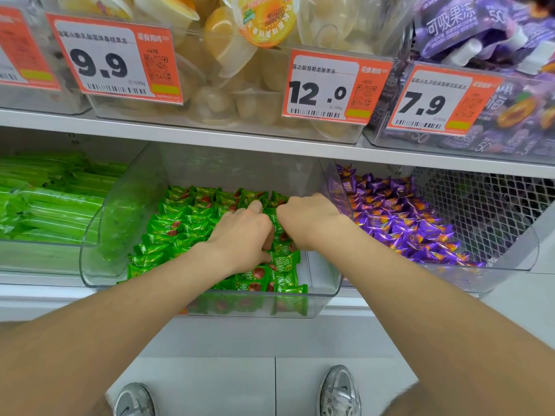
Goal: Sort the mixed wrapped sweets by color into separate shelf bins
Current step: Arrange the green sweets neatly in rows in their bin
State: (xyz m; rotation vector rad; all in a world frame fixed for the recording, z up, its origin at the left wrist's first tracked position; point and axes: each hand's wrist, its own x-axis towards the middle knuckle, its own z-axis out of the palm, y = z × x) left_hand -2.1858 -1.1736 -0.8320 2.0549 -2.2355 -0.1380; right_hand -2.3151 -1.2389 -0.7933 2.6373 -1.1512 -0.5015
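My left hand (240,235) and right hand (307,220) sit side by side at frame centre, fingers curled down into the green sweets (186,223). The tips are buried, so I cannot tell whether either grip has a wrapper. The sweets lie directly under and around both hands, filling the clear middle bin (120,223). I judge this the search step: raking for off-colour strays, though none shows. Next calls for pinching out any stray and carrying it right, to the purple sweets (399,217) in the adjoining bin (495,274).
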